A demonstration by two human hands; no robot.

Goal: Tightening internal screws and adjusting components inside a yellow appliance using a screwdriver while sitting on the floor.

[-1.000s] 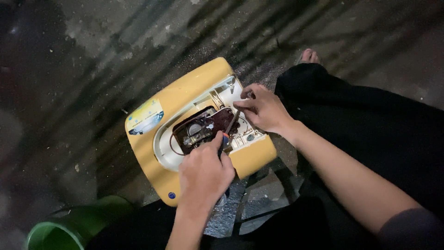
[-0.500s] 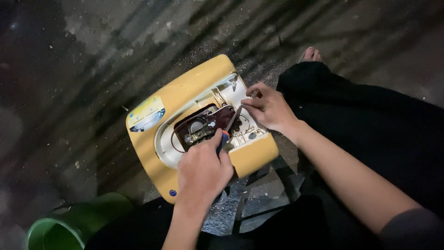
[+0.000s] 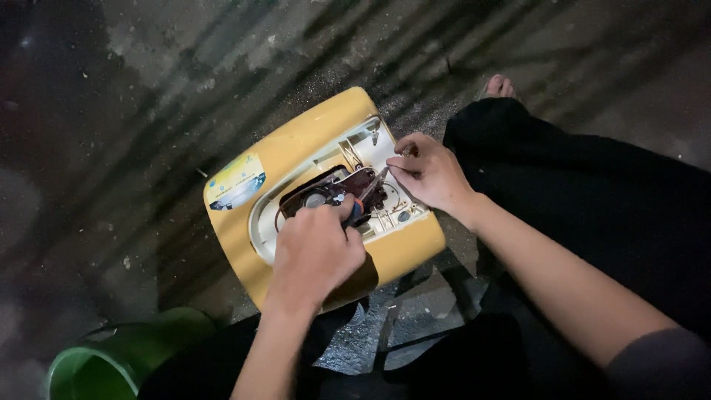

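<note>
Screwdriver (image 3: pixel 368 194) sits clenched in your left hand (image 3: pixel 315 255); keep it square while your right hand (image 3: pixel 432 174) pinches its tip steady.

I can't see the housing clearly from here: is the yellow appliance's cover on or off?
Off. The yellow appliance shows its pale inner frame and dark brown inner part exposed, with the left hand holding a tool into it.

My hands (image 3: pixel 318 252) are bare, no gloves or rings. Behind my right wrist a dark grey sleeve (image 3: pixel 663 359) begins; black trousers (image 3: pixel 592 200), bare foot (image 3: pixel 500 87).
</note>
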